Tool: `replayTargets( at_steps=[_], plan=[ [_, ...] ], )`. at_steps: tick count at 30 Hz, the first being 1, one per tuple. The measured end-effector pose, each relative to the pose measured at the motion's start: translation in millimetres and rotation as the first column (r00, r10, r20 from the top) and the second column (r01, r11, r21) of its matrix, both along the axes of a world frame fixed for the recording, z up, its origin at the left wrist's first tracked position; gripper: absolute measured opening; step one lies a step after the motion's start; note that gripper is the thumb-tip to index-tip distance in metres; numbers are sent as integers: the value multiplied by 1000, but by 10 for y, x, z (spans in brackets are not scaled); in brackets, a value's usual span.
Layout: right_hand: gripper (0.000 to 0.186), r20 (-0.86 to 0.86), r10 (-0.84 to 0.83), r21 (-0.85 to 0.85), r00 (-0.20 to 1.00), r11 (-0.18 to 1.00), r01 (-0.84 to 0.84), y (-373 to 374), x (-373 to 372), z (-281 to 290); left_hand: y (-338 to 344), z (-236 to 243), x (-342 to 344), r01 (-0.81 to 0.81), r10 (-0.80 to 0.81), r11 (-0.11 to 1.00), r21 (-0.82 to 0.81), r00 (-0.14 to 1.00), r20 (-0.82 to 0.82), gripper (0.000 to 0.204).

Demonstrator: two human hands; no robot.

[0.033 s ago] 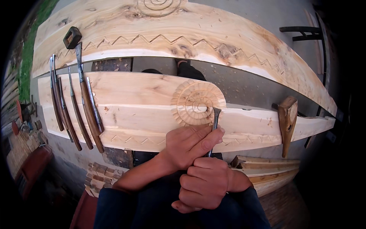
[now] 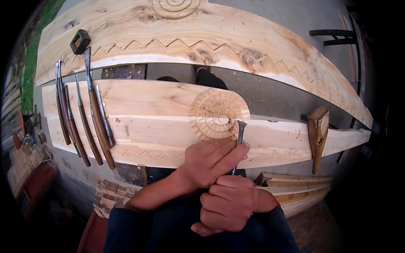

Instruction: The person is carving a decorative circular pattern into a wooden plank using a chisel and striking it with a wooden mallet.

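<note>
My right hand is wrapped round the hidden handle of a chisel. Farther up, my left hand grips its metal shaft between thumb and fingers, the side of the hand resting on the pale wooden board. The chisel's flared blade points away from me. Its tip lies at the right rim of a carved spiral rosette with a scalloped edge. Below the rosette, a shallow zigzag line runs along the board, partly covered by my left hand.
Several wooden-handled chisels lie across the board's left end. A wooden mallet rests on the right end. Beyond is a second carved board with a black-headed tool on it. Wood blocks are stacked at lower left.
The chisel's tip has shifted slightly to the right and toward me, and both hands have moved a little right with it.
</note>
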State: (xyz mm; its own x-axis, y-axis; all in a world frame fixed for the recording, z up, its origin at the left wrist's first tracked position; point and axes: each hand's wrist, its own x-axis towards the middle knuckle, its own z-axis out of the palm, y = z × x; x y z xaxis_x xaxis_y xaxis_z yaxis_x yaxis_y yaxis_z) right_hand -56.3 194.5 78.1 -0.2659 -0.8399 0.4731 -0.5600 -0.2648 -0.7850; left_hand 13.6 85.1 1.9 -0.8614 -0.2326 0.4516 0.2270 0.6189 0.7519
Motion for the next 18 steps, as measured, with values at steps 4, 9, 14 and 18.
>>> replayTargets(
  at_steps=[4, 9, 14, 18],
  plan=[
    [47, 15, -78, -14, 997, 997, 78, 95, 77, -37, 12, 26, 28, 46, -45, 997, -54, 999, 14, 42],
    [47, 85, -125, -36, 988, 991, 128, 51, 92, -38, -8, 46, 45, 2, -1, 1000, -15, 998, 59, 42],
    [47, 86, -155, -54, 984, 986, 159, -32, 96, -73, -36, 77, 19, 1, -3, 1000, 17, 996, 89, 42],
    [46, 105, -144, -47, 984, 988, 149, -62, 63, -54, -39, 33, 51, 4, -6, 1000, 21, 997, 80, 44]
  ],
)
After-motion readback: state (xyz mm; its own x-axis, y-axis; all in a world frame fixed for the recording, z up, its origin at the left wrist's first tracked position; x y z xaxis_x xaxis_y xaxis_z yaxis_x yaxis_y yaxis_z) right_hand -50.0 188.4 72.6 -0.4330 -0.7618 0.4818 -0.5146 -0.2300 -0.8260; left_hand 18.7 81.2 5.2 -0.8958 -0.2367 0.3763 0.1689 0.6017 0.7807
